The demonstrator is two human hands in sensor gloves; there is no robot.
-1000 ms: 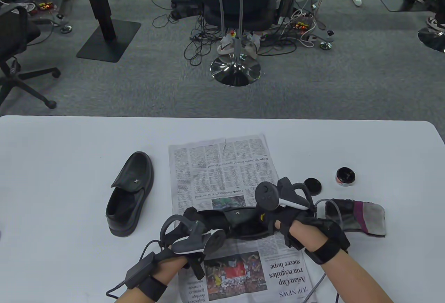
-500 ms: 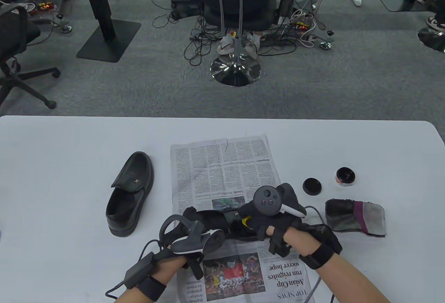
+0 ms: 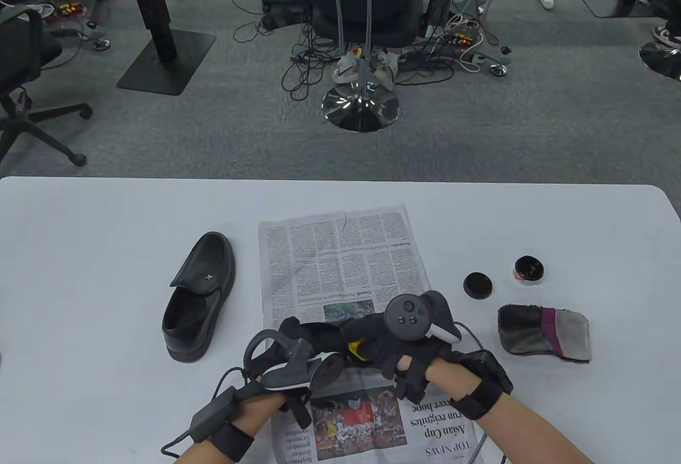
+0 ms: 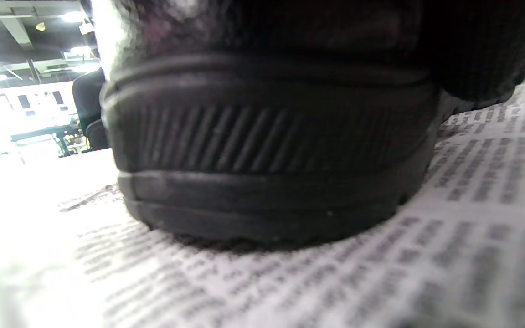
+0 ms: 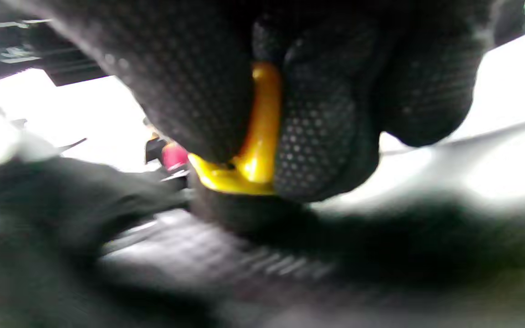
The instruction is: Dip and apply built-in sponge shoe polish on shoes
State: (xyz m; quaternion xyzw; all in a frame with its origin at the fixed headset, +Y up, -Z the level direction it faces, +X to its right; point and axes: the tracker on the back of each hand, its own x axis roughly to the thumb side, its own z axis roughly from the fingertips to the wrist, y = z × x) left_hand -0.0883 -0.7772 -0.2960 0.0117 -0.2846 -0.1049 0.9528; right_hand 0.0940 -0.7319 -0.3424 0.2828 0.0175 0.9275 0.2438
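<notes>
The white table (image 3: 80,230) carries a newspaper (image 3: 340,256) running from its middle to its near edge. A second black shoe (image 3: 199,296) lies left of the paper. On the paper near the table's near edge stands the shoe (image 4: 267,150) I work on; my left hand (image 3: 290,336) grips its end. My right hand (image 3: 383,339) pinches the yellow sponge applicator (image 5: 258,150), its sponge pressed onto the shoe. Toward the right edge lie a cloth (image 3: 545,332), the polish tin (image 3: 529,270) and its lid (image 3: 477,285).
</notes>
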